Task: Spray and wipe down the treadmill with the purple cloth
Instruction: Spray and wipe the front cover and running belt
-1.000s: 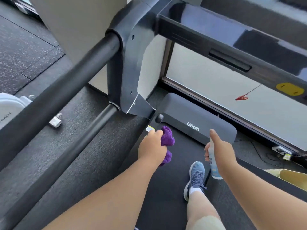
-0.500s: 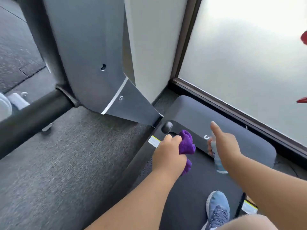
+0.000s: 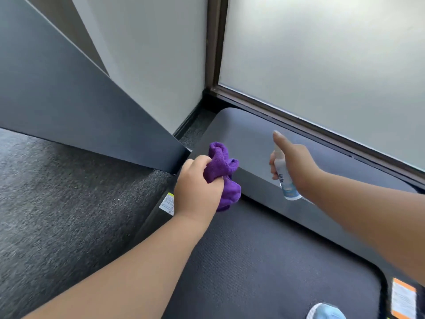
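Observation:
My left hand (image 3: 197,185) grips the bunched purple cloth (image 3: 222,173) at the left end of the treadmill's grey motor cover (image 3: 250,137), where the cover meets the dark belt (image 3: 253,261). My right hand (image 3: 296,162) holds a small white spray bottle (image 3: 285,178) with a blue label over the cover, index finger raised on top of the nozzle. The bottle's nozzle is hidden behind the finger.
The treadmill's grey upright panel (image 3: 69,88) slants down on the left. Dark carpet (image 3: 57,203) lies left of the deck. A frosted window (image 3: 322,65) with a brown frame runs close behind the cover. A blue shoe tip (image 3: 326,311) stands on the belt at bottom right.
The view has dropped and closed in on the front of the deck. Both hands have moved forward, the cloth from the belt's left edge up to the motor cover.

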